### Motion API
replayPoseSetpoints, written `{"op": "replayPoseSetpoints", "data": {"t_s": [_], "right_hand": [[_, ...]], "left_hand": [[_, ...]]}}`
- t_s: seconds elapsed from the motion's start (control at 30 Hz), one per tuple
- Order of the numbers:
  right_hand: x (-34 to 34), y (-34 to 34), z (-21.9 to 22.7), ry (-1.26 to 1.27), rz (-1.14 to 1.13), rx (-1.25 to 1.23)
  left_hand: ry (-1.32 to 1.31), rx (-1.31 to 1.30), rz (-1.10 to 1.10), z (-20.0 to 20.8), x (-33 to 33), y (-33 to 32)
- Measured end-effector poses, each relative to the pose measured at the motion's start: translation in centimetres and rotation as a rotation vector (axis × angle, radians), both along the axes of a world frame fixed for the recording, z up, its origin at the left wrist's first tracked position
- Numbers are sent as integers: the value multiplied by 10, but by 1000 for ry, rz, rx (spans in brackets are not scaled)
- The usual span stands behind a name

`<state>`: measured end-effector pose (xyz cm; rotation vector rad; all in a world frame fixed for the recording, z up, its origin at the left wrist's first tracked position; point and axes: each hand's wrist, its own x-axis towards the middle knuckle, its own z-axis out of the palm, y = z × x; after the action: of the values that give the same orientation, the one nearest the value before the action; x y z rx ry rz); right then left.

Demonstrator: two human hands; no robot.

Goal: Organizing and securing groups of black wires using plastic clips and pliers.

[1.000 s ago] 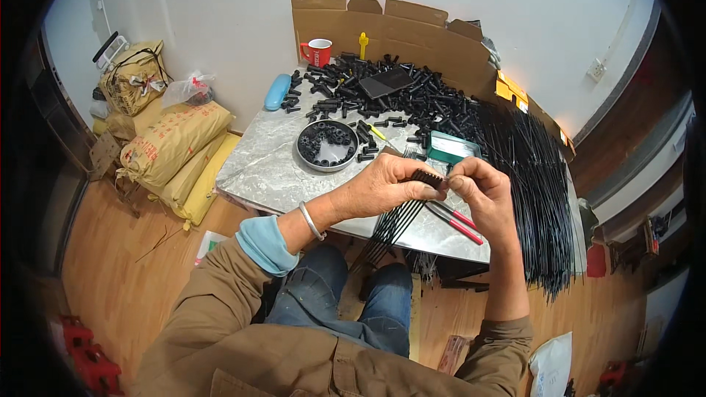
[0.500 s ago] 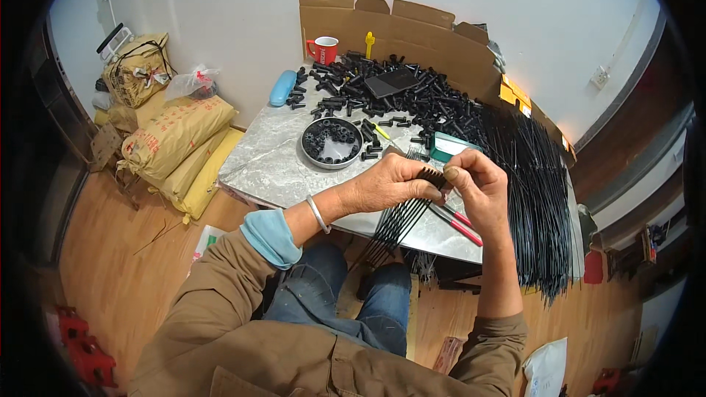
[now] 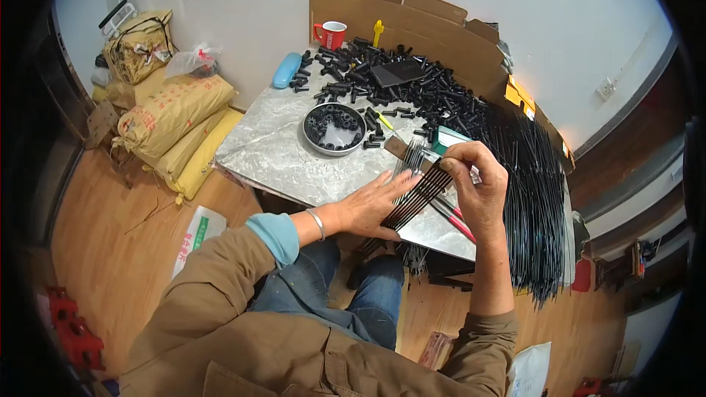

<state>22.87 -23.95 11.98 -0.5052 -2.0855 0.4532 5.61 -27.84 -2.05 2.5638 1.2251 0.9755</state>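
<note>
A flat row of thin black rods (image 3: pixel 422 198) slants over the table's front edge. At its upper end, my right hand (image 3: pixel 479 185) pinches the rods between thumb and fingers. My left hand (image 3: pixel 368 207) lies against the row's left side with its fingers stretched out, the thumb low by the rods. Just beyond the left fingertips stand thin silvery wires or rods (image 3: pixel 412 160). Red-handled pliers (image 3: pixel 457 222), partly covered, rest beneath and beside the right hand. A round metal bowl (image 3: pixel 334 148) of small black parts sits farther left.
Black bolt-like pieces (image 3: pixel 441 95) are heaped at the back before a cardboard sheet (image 3: pixel 412 18). A long bundle of black rods (image 3: pixel 533 206) hangs over the right edge. A red mug (image 3: pixel 334 35) and blue case (image 3: pixel 287 70) stand at the back left; sacks (image 3: pixel 173 114) lie beyond.
My left hand has let go of the rods' upper end, slid down toward me and opened flat. My right hand keeps its pinch at the top. The view has shifted slightly.
</note>
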Motion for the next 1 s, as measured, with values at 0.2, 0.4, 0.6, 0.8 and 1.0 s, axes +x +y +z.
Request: {"op": "replayPoseSetpoints", "data": {"t_s": [0.2,0.4,0.6,0.8,1.0], "right_hand": [[9,29,1,569,19,-364],[22,105,-114,-91,-336,-339],[0,147,-155,-409,-348,-95],[5,147,-150,-298,-282,-287],[10,146,-140,-355,-208,-372]], "left_hand": [[76,-92,-141,-39,-15,12],[111,48,59,-33,-11,4],[88,-53,1,-31,-15,6],[154,-168,-42,-17,-16,-2],[223,-247,-39,-4,-11,5]]}}
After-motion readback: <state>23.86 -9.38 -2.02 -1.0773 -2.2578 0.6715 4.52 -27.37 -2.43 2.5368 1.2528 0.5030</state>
